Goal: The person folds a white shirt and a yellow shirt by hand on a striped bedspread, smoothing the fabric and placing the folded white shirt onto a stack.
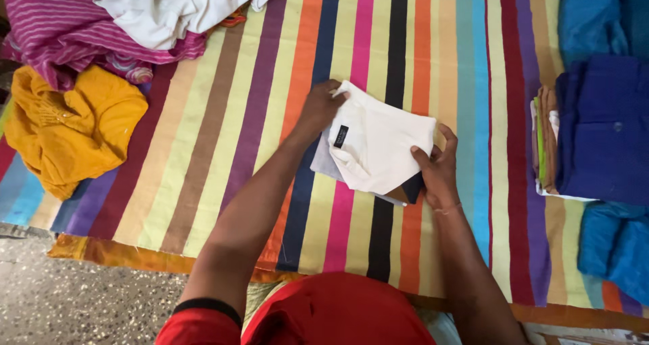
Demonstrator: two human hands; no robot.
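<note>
A folded white garment with a small black label lies on a striped, many-coloured cloth. My left hand grips its upper left corner with the fingers curled over the edge. My right hand holds the lower right edge, thumb on top. A grey layer and a dark and brown corner show under the white fabric.
An unfolded yellow garment lies at the left, with a magenta striped one and a white one above it. A stack of folded clothes and blue garments sit at the right. Speckled floor shows at the lower left.
</note>
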